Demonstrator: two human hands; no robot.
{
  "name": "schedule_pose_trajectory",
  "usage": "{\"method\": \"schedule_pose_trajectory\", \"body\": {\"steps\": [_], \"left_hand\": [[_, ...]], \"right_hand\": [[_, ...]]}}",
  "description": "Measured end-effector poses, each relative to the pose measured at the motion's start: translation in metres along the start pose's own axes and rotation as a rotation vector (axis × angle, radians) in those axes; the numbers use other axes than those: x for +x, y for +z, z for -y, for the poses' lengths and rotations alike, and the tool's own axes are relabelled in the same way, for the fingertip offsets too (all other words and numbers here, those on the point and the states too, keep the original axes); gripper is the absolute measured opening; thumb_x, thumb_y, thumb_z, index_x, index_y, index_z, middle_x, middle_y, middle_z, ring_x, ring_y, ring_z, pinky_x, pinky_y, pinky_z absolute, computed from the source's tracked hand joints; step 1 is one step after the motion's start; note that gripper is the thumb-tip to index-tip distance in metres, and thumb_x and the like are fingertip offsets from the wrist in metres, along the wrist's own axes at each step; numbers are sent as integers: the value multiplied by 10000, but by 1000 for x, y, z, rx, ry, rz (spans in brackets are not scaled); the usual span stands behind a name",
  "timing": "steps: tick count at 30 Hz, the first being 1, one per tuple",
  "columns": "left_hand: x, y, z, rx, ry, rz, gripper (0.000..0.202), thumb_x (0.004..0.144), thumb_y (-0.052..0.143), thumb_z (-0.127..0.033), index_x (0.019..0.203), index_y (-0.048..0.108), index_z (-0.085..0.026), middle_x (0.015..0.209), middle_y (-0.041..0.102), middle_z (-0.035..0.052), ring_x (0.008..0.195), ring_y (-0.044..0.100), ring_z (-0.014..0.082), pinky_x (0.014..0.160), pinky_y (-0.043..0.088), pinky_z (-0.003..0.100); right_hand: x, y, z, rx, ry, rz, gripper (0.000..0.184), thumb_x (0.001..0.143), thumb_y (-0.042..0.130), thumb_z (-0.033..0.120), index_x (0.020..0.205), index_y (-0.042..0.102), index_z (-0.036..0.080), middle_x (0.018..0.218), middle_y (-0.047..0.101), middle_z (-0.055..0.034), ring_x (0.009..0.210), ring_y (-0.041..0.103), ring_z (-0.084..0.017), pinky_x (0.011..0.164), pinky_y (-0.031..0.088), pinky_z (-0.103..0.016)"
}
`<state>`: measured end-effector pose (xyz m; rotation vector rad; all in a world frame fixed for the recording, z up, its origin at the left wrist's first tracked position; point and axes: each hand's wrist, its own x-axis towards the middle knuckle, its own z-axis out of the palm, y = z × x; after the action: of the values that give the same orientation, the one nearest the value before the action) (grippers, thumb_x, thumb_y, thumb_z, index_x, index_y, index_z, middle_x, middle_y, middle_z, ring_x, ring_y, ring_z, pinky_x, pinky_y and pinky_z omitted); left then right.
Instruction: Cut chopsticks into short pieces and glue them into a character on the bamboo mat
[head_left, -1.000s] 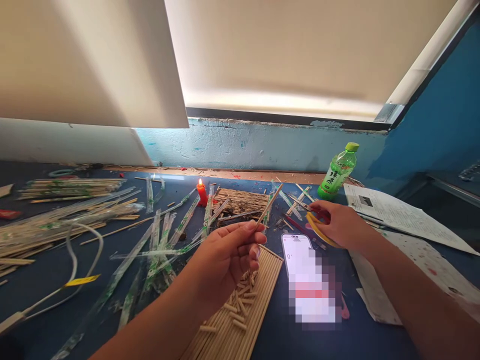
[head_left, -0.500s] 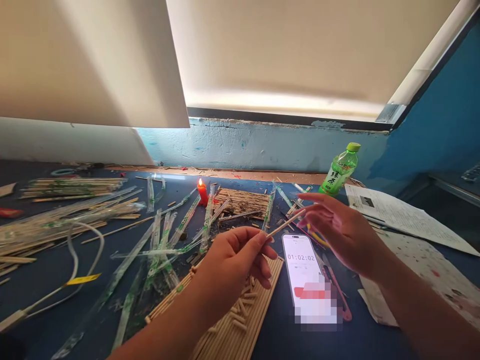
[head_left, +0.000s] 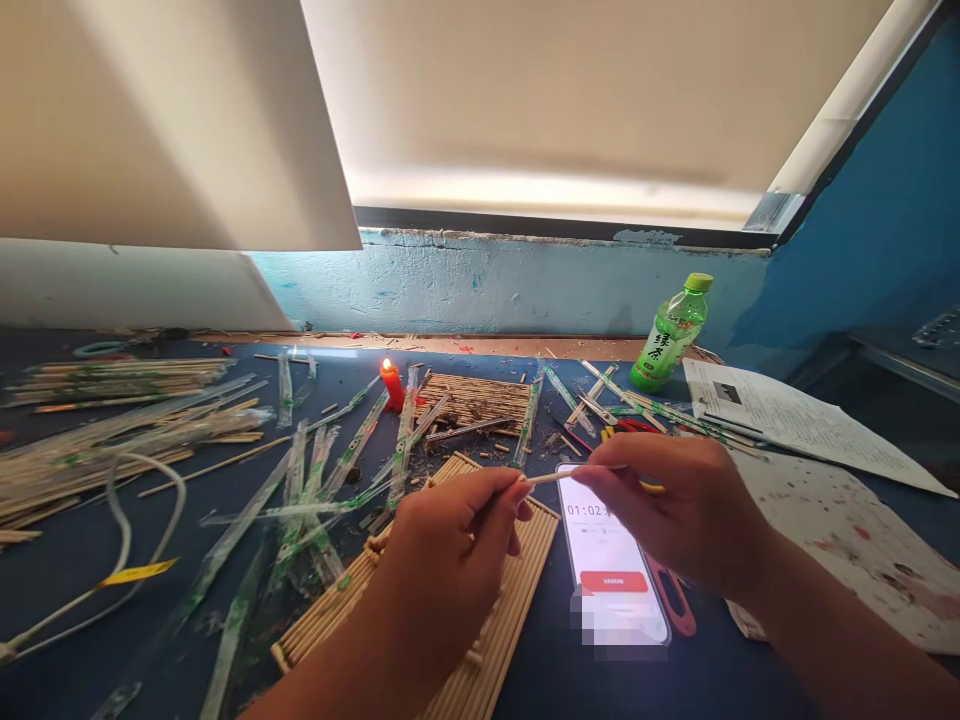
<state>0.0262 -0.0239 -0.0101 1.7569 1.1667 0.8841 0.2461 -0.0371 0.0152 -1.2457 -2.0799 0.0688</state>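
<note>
Both hands pinch one thin bamboo stick (head_left: 553, 477): the left hand (head_left: 450, 545) grips its near end, the right hand (head_left: 667, 505) its far end, just above the phone (head_left: 611, 560). Pinching close to the ends should keep it level. The stick mat (head_left: 450, 600) lies left of the phone on the desk (head_left: 112, 640); the candle (head_left: 391, 384) burns behind.

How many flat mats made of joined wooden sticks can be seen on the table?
2. One stick mat lies far back, right of the lit candle. The nearer stick mat lies under the left hand, beside the phone. Wrappers may hide others.
</note>
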Motion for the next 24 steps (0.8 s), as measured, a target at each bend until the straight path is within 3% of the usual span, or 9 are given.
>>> {"method": "schedule_pose_trajectory", "body": {"steps": [4, 7, 9, 12, 16, 24], "left_hand": [[1, -5, -9, -62, -58, -84, 254, 923, 618, -386, 776, 713, -203, 588, 615, 7, 511, 545, 138, 478, 423, 217], [8, -11, -14, -210, -107, -92, 264, 920, 629, -372, 751, 706, -184, 521, 568, -10, 461, 501, 112, 461, 414, 203], [14, -14, -13, -391, -149, -20, 252, 915, 634, -368, 780, 713, -169, 567, 616, 9, 460, 520, 112, 456, 443, 205], [20, -15, -6, -659, -278, 202, 260, 894, 650, -389, 820, 713, -148, 677, 692, 57, 447, 548, 115, 398, 473, 208], [20, -15, -2, -783, -383, 426, 272, 897, 646, -391, 818, 706, -137, 639, 701, 69, 410, 558, 107, 360, 486, 182], [15, -11, -6, -805, -427, 505, 249, 937, 601, -325, 849, 721, -125, 616, 678, 48, 397, 546, 84, 360, 495, 150]], "right_hand": [[-9, 10, 13, -56, -58, -100, 284, 940, 630, 269, 667, 649, 195, 518, 568, 27, 460, 490, -95, 501, 382, -238], [-13, 14, 20, -8, -73, -41, 311, 955, 599, 291, 660, 631, 196, 543, 568, 10, 487, 490, -113, 514, 379, -258], [-13, 12, 20, 131, 36, 69, 323, 970, 577, 340, 684, 627, 197, 551, 567, 15, 474, 475, -107, 488, 372, -248], [-7, 5, 15, 345, 260, 269, 354, 972, 559, 435, 719, 634, 198, 558, 591, 15, 481, 519, -116, 477, 411, -238], [0, -4, 12, 460, 404, 382, 372, 958, 567, 487, 744, 648, 194, 571, 608, 9, 520, 554, -134, 539, 471, -269], [-1, 1, 6, 487, 409, 384, 329, 960, 578, 479, 854, 675, 182, 634, 616, 3, 569, 578, -134, 556, 476, -267]]}}
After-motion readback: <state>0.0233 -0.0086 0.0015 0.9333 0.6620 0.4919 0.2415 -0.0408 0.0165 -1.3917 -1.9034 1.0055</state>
